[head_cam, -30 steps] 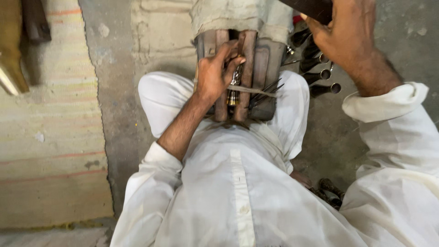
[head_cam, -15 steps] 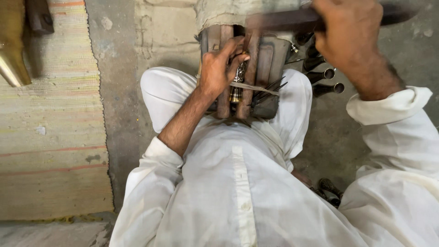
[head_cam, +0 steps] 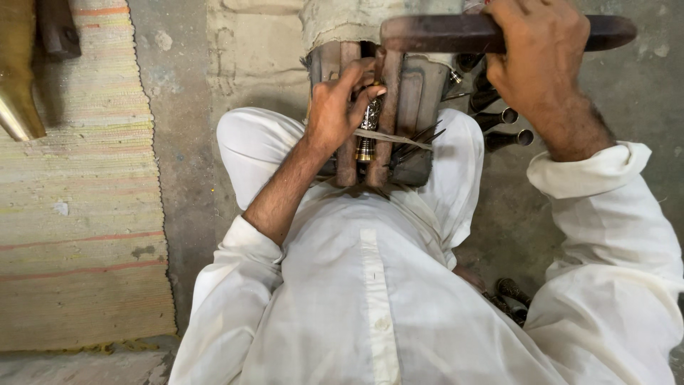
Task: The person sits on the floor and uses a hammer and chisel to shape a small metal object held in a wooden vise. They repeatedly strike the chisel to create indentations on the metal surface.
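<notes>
Our left hand [head_cam: 333, 107] pinches a small ridged brass piece [head_cam: 368, 127] upright between two rusty wooden jaws of the clamp [head_cam: 396, 114] at our knees. Beyond, our right hand [head_cam: 531, 60] wraps fingers tight around a long, dark, smooth bar [head_cam: 442, 33].

Rough grey concrete floor [head_cam: 178, 142]; a striped woven mat [head_cam: 78, 214] lies left of it, a brass object [head_cam: 18, 93] upon the mat's upper corner

Small metal piece in a wooden clamp, dark bar above

The ornate brass-and-silver piece [head_cam: 367, 128] stands upright between the clamp's [head_cam: 388, 114] two wooden jaws; the long rusty-brown bar [head_cam: 442, 33] lies level across the clamp's top.
</notes>
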Action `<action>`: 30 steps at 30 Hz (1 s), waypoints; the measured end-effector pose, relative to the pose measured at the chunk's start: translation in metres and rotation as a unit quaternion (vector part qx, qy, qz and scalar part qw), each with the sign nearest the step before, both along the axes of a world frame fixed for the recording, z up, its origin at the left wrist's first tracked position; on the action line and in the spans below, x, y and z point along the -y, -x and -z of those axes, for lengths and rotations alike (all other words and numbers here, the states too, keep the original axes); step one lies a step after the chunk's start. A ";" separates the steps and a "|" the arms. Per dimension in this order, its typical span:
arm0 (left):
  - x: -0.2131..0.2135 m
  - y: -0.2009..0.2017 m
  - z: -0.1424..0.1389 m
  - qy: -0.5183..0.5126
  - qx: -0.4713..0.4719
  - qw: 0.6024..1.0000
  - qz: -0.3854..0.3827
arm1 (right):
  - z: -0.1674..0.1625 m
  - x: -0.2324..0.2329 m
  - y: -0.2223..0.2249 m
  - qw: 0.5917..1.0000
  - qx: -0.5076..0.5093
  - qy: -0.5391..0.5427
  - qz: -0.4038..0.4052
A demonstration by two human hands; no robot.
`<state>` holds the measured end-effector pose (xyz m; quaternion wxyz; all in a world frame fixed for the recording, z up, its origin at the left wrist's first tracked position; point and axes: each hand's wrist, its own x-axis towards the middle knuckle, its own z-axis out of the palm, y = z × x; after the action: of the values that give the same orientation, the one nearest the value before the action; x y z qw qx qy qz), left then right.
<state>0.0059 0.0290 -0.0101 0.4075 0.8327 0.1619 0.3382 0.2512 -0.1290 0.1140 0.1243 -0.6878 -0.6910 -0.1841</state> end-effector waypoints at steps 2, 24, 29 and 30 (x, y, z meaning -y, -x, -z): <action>0.001 0.000 -0.001 0.021 -0.018 1.000 -0.011 | -0.004 0.000 0.001 0.999 -0.036 -0.014 0.001; -0.042 -0.011 -0.029 -0.009 -0.086 0.985 0.150 | 0.052 0.034 0.025 0.686 -0.710 0.134 0.089; -0.049 -0.018 -0.033 -0.090 -0.051 0.969 0.226 | 0.065 0.051 0.040 0.766 -0.625 0.111 0.100; -0.050 -0.018 -0.033 -0.097 -0.071 0.965 0.233 | 0.066 0.055 0.041 0.807 -0.562 0.117 0.136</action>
<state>0.0238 0.0792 0.0228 0.3797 0.9050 -0.0419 0.1874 0.2102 -0.1837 0.0483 0.3835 -0.7674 -0.4160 0.3017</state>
